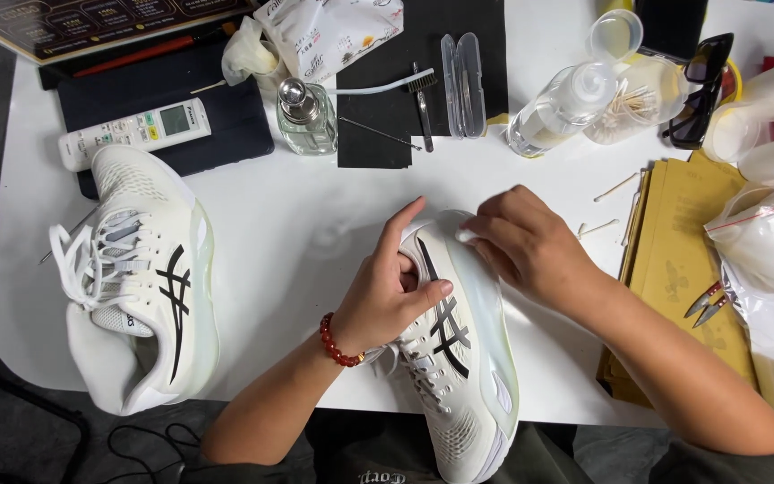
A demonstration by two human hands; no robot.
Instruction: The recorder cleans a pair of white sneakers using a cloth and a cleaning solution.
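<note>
At the table's [315, 224] near edge I see the left hand [387, 300] clamped around the white sneaker [459, 358], tilting it steady, so the right hand [530, 246], fingers pinched on a small white pad [466, 237], reaches its toe.

Toe of held sneaker [459, 358] covered by right hand [526, 246]; white thing under its fingertips is blurred; heel cut off by bottom edge.
</note>
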